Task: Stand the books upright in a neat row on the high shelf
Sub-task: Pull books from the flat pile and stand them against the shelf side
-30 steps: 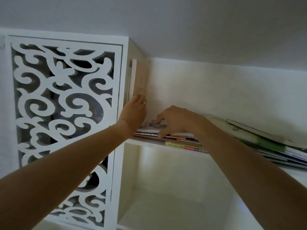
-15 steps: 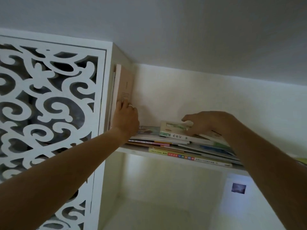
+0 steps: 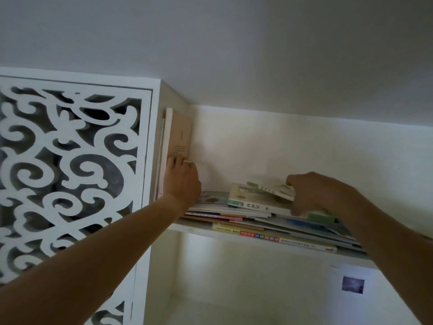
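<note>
A tan-covered book [image 3: 179,134] stands upright against the left wall of the high shelf [image 3: 199,229], with thinner books behind it. My left hand [image 3: 181,179] presses flat against its lower cover, holding it up. A loose stack of books [image 3: 257,219] lies flat on the shelf to the right. On top lies a pale green-and-white book [image 3: 248,199]. My right hand [image 3: 309,193] grips a thin green-patterned book [image 3: 269,188] by its right end, lifted a little off the stack.
A white carved lattice door [image 3: 70,172] closes the cabinet on the left. The ceiling is close above the shelf. Below the shelf is an open white compartment with a small dark sticker [image 3: 352,284] on its back wall.
My right hand left the stack's left end, moved right and took hold of the thin green book, raising it. My left hand stays on the upright book. The camera shifted.
</note>
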Action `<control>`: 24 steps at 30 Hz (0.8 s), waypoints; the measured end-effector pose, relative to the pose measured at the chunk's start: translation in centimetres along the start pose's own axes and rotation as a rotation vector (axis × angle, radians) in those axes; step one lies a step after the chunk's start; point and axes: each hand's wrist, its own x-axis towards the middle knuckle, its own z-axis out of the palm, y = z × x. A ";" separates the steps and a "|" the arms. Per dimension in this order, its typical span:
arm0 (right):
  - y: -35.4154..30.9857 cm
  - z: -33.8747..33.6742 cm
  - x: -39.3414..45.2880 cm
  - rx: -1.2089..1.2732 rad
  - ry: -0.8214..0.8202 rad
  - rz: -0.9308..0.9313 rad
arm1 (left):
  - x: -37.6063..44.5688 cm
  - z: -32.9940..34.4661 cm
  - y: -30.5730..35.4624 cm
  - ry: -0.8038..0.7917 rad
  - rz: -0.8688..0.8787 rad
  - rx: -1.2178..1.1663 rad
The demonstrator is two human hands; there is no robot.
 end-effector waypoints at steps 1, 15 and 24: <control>-0.5 0.5 -0.2 -0.050 -0.068 0.035 | -0.1 0.0 -0.3 0.012 0.013 -0.010; -10.7 -2.3 -2.3 0.238 0.641 -0.104 | -1.2 -0.2 -1.3 0.354 0.044 -0.510; -20.2 -2.1 -0.8 0.934 0.938 -0.251 | -0.7 -3.4 -2.6 0.141 -0.125 -1.578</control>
